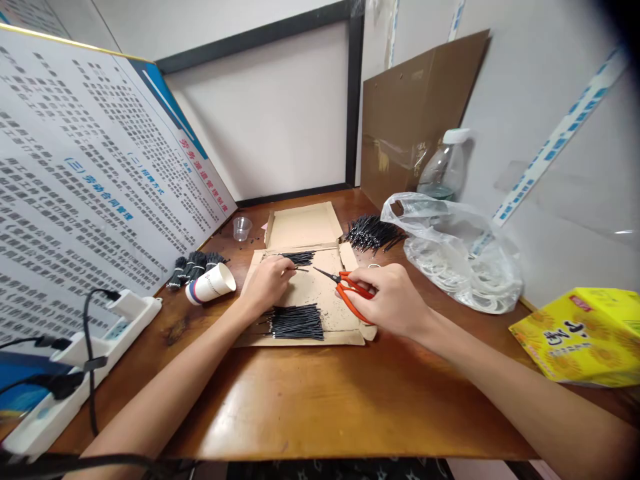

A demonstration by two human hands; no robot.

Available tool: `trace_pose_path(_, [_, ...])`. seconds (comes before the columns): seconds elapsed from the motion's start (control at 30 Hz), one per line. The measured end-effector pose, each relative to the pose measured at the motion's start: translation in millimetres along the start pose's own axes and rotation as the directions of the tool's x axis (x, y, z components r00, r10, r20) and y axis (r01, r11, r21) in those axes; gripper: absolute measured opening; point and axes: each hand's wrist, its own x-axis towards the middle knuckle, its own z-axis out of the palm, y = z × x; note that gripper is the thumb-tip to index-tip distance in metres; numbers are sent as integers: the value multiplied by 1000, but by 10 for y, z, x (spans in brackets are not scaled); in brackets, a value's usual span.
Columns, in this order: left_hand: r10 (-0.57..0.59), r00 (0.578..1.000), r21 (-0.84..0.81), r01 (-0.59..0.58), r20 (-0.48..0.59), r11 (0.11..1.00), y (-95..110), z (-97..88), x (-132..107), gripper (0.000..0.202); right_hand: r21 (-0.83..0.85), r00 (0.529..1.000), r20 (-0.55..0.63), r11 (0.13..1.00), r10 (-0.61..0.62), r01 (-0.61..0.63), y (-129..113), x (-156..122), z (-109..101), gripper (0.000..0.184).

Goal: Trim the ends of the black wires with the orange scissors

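My left hand (270, 281) is over the left side of an opened cardboard box (325, 283), its fingers pinched on a short black wire (301, 269) whose end points right. My right hand (393, 297) grips orange-handled scissors (350, 293) with narrow dark blades. The blades are parted slightly and their tips are just right of the wire's end, apart from it. A neat row of black wires (297, 322) lies on the cardboard near its front edge. A smaller group of black wires (300, 257) lies behind my left hand. Tiny dark scraps dot the cardboard.
Loose black wires (374, 233) are heaped behind the box's right side. Tied wire bundles (196, 265), a tipped paper cup (213, 285) and a clear plastic cup (242, 229) are left. A power strip (95, 360), plastic bag (455, 257), bottle (445, 170) and yellow box (580, 337) flank the table.
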Motion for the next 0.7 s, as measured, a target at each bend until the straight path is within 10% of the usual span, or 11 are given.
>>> trace_pose_path(0.23, [8,999,111,-11,32,994,-24,55,324,16,-18,1000,-4,1000,-11,10,10,31,-13,27])
trace_pose_path(0.7, [76,931,-51,-62,357,997,232,-105,-327,15,-48,999,-2,998,-38,38,18,-21,6,23])
